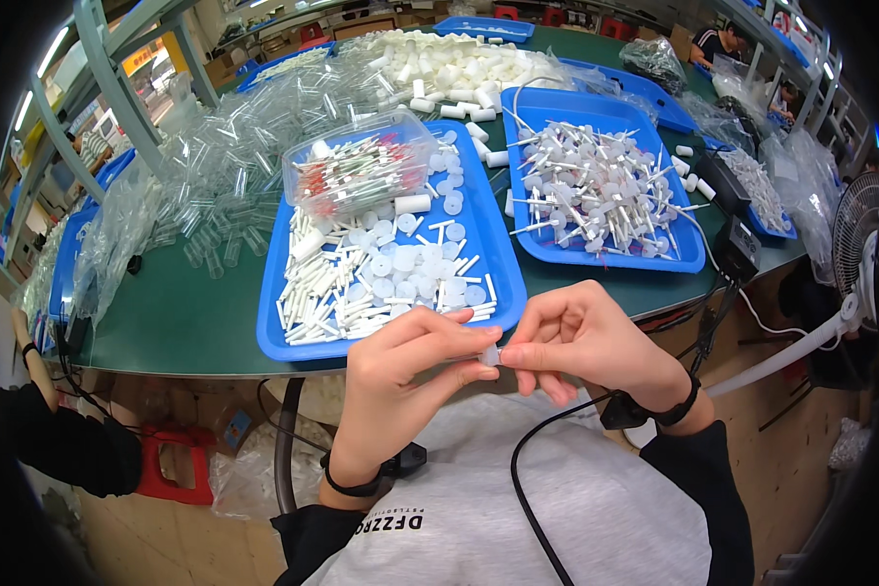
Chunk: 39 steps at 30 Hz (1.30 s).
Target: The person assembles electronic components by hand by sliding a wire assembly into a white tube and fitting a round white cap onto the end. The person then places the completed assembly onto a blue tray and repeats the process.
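Note:
My left hand (400, 363) and my right hand (588, 342) meet just in front of the table edge, each with thumb and fingers pinched. Between their fingertips is a small translucent white plastic disc (489, 356), mostly covered by the fingers. Right behind my hands lies a blue tray (514, 293) holding white sticks (314, 285) and loose translucent discs (404, 258). In its far part sits a clear plastic box (422, 156) with red-and-white thin parts. Another blue tray (695, 256), to the right, is heaped with discs fitted on white sticks (596, 190).
Clear plastic tubes (230, 161) pile up at the left, and white cylinders (449, 63) at the back. Black power adapters (739, 249) with cables sit at the right edge near a fan (861, 234). A red stool (174, 467) stands at left, beside another person's arm (37, 376).

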{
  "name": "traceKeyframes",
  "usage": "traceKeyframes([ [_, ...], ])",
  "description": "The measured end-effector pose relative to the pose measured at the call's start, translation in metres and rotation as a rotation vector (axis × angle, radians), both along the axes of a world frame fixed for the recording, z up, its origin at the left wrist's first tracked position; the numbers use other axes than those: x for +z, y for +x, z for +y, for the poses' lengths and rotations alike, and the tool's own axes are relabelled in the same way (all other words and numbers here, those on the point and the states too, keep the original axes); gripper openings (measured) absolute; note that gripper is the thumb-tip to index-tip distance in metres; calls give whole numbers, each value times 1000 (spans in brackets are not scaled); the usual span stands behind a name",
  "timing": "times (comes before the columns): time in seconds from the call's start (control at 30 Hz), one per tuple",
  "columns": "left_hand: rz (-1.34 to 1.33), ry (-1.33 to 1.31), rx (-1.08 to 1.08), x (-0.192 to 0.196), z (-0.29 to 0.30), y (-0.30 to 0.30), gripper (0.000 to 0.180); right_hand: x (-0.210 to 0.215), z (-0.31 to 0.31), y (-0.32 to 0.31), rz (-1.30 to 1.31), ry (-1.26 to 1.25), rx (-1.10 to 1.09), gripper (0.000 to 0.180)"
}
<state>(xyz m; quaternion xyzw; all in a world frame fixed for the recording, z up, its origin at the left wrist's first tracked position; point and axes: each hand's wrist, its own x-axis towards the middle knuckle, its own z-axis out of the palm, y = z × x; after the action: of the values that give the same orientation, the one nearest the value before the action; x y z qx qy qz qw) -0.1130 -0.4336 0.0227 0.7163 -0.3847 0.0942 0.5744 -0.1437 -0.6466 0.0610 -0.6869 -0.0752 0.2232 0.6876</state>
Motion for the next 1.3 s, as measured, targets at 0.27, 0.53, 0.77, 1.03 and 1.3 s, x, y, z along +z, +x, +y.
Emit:
traceKeyframes([
  [0.27, 107, -10, -276, 12, 10, -11, 30, -1, -6, 2, 210, 187, 273, 16],
  [0.53, -93, 105, 278, 8, 11, 10, 43, -1, -6, 19, -689, -309, -669, 13],
  [0.77, -102, 353, 481, -5, 9, 39, 32, -2, -24, 36, -1333, -1157, -819, 25],
  [1.03, -86, 428, 397, -7, 8, 48, 21, 57, 24, 72, -1104, -836, -103, 16],
  [1.3, -31, 283, 328, -3, 12, 43, 22, 39, 78, 217, -1200, -1175, 57, 12],
])
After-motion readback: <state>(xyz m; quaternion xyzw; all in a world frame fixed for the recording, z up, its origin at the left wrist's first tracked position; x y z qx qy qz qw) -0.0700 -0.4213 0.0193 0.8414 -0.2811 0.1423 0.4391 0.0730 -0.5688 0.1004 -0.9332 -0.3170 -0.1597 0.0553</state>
